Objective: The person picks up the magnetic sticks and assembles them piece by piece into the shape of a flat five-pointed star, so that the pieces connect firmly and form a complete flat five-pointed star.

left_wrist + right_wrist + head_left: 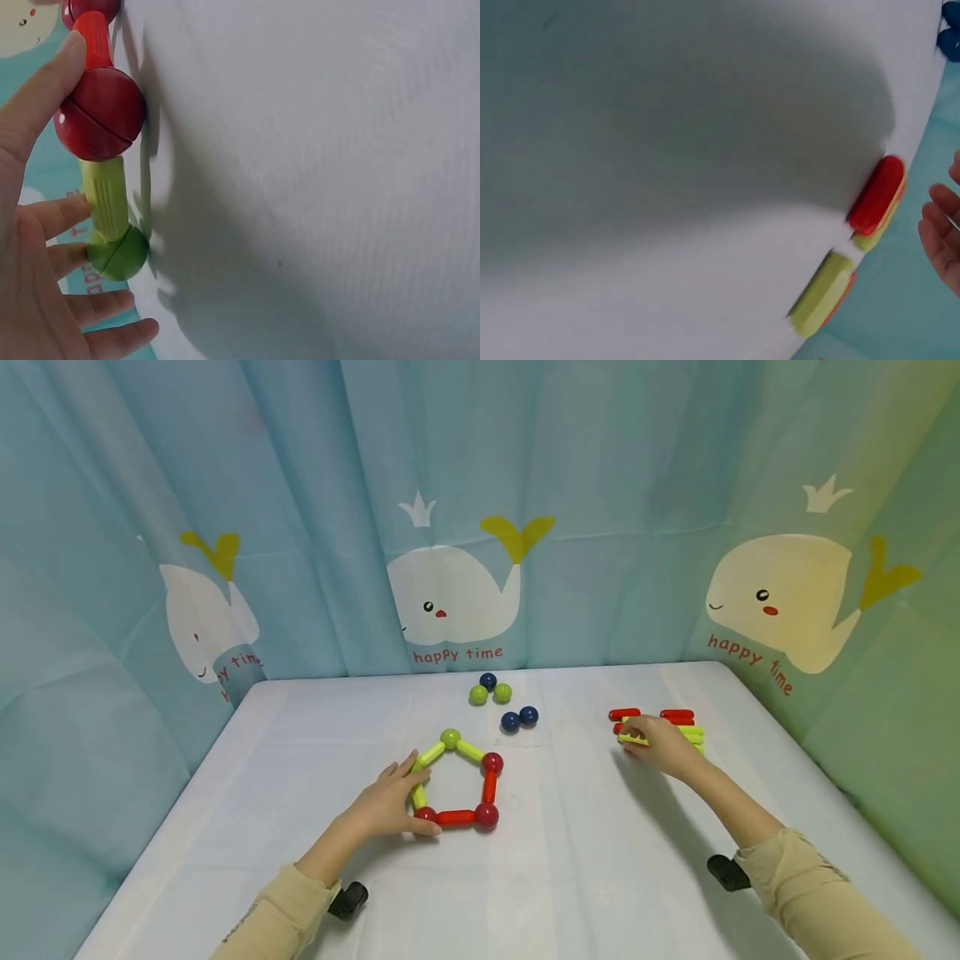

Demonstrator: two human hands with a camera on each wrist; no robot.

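Note:
A ring of sticks and balls lies near the middle of the table, with red balls (487, 816), red sticks (455, 818), yellow sticks (470, 752) and a green ball (450, 739) at its far corner. My left hand (390, 799) rests at the ring's left side, fingers spread. In the left wrist view, its thumb touches a red stick (94, 43) beside a red ball (100, 114). Over the loose sticks on the right, my right hand (662, 745) pinches a yellow stick (634, 740). The right wrist view crops that hand, hiding the pinch.
Loose red sticks (677, 714) and yellow sticks (693, 731) lie around the right hand. Near the back edge are blue balls (510, 722) and green balls (478, 695). A light blue curtain (615, 485) with whale pictures surrounds the white table (577, 860).

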